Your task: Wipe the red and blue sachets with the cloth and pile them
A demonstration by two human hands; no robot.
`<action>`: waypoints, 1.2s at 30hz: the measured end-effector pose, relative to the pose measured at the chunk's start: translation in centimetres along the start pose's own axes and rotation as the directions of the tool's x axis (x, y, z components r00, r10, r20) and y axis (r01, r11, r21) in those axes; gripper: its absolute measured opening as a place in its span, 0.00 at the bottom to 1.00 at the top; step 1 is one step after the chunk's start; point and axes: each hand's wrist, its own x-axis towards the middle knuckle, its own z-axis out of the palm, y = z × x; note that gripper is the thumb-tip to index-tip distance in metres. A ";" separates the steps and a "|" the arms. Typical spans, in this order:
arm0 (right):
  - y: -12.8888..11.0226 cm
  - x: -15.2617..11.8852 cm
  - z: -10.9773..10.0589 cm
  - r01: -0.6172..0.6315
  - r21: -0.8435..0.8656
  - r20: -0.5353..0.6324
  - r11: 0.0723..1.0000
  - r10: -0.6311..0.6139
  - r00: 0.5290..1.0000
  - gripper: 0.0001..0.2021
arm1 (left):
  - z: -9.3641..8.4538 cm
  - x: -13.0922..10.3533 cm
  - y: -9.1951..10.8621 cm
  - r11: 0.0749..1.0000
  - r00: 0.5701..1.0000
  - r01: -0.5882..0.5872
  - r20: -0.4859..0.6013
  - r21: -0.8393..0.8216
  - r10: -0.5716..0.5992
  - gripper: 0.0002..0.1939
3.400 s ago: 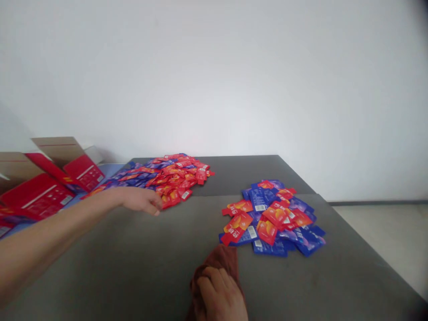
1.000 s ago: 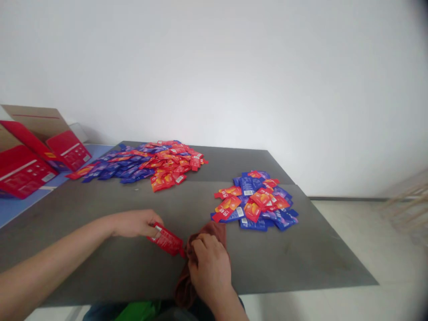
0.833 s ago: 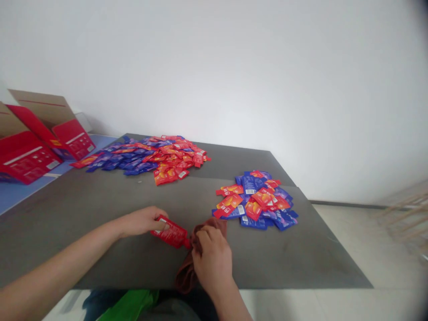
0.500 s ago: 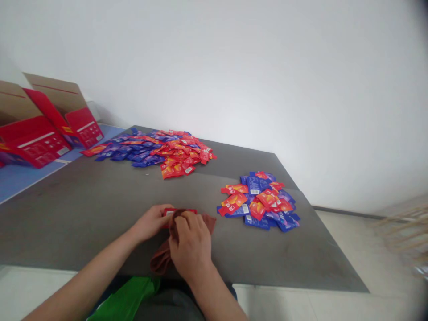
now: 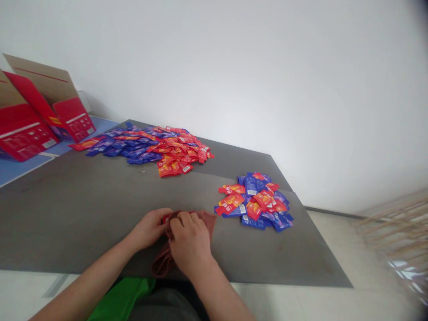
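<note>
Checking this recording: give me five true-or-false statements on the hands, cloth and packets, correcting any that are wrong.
1. The right hand is on a brown cloth. True.
2. The left hand holds a mostly hidden red packet. True.
3. The two hands are spread far apart. False: they are close together.
4. A larger pile and a smaller pile of packets lie on the dark table. True.
5. The smaller pile is entirely blue. False: it also shows red.

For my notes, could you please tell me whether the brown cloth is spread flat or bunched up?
Bunched up: the brown cloth gathers in folds under the right hand, with loose folds showing beside it.
</note>
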 end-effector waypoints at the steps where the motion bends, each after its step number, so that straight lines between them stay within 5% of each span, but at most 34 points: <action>1: 0.2 0.1 0.4 -0.025 -0.027 0.037 0.999 0.026 0.999 0.03 | 0.0 0.0 0.1 1.000 1.000 0.001 -0.002 0.017 -0.001 0.14; 4: 2.5 0.6 0.3 -0.269 -0.149 0.069 0.952 0.281 0.957 0.06 | -0.1 0.0 0.1 0.999 1.000 -0.002 0.007 0.047 0.001 0.17; 6: 3.3 0.6 -0.4 -0.314 -0.133 0.021 0.940 0.320 0.947 0.06 | -0.2 -0.1 0.0 1.000 1.000 -0.004 0.027 0.021 0.003 0.18; 9: 1.5 -0.3 -0.6 -0.182 -0.029 -0.065 0.983 0.180 0.981 0.04 | -0.2 -0.1 -0.2 1.000 0.999 0.002 0.036 -0.024 -0.001 0.15; 12: -0.2 -0.9 0.5 -0.027 0.008 0.022 1.000 0.026 0.999 0.03 | -0.2 0.0 -0.2 1.000 1.000 0.012 0.019 -0.015 -0.012 0.13; 16: 2.6 -0.4 0.0 -0.301 -0.125 0.094 0.945 0.314 0.945 0.05 | -0.4 0.0 0.1 1.000 0.999 0.018 0.027 0.025 -0.019 0.16; 18: 3.6 -0.3 -1.1 -0.347 -0.137 0.053 0.928 0.357 0.933 0.05 | -0.5 0.0 0.1 1.000 0.999 0.018 0.038 0.021 -0.018 0.16; 21: 2.3 -0.7 -1.6 -0.207 -0.044 -0.007 0.977 0.207 0.978 0.04 | -0.5 -0.1 0.0 1.000 0.998 0.028 0.047 0.004 -0.028 0.17; 24: 0.6 -1.0 -0.2 -0.055 0.031 0.052 0.998 0.054 0.997 0.03 | -0.4 0.0 -0.1 1.000 0.999 0.018 0.048 -0.004 -0.018 0.16; 29: 3.5 0.0 0.3 -0.309 -0.106 0.104 0.945 0.319 0.942 0.05 | -0.4 0.0 0.0 0.999 0.999 0.007 0.035 0.036 -0.008 0.17; 31: 3.9 0.1 -0.8 -0.307 -0.100 0.078 0.947 0.315 0.946 0.05 | -0.4 0.0 0.0 0.999 0.999 0.011 0.035 0.033 -0.013 0.17; 36: 0.8 -0.5 -1.2 -0.029 0.055 0.045 0.998 0.026 0.999 0.04 | -0.4 0.0 -0.3 1.000 0.999 0.004 0.045 0.008 -0.005 0.16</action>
